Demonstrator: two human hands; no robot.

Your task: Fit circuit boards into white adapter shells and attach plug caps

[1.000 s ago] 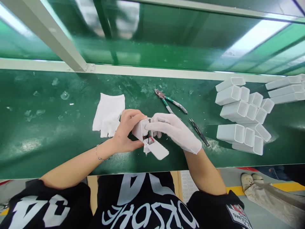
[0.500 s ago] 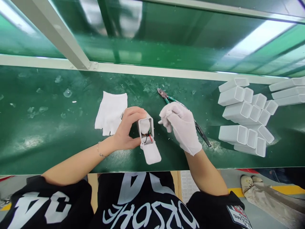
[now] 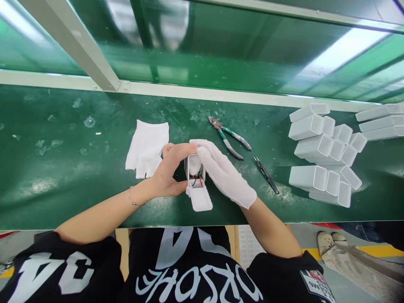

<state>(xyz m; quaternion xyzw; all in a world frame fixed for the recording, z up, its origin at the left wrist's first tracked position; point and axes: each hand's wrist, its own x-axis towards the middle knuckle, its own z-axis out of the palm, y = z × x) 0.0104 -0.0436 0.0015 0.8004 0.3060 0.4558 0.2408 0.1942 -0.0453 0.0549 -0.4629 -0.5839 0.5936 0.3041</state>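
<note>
My bare left hand (image 3: 171, 170) grips the left side of a white plastic case (image 3: 197, 187), thumb low and fingers across the top. The case's lid (image 3: 202, 199) hangs open towards me. Inside show a round white part (image 3: 194, 164) and red, green and black wires (image 3: 200, 180). My right hand (image 3: 225, 174), in a white glove, is closed against the case's top and right side, its fingertips meeting my left fingers. A white glove (image 3: 147, 147) lies flat just beyond my left hand.
Green-handled cutting pliers (image 3: 229, 136) lie open on the green bench (image 3: 78, 189), with black tweezers (image 3: 267, 176) right of them. Several white plastic housings (image 3: 311, 179) are stacked at the right. A metal rail (image 3: 202, 93) runs along the back. Another person's shoe (image 3: 325, 243) shows at lower right.
My right hand has moved left from above the pliers' handles onto the case, uncovering the handles and tweezers. The case has tilted slightly in my left hand.
</note>
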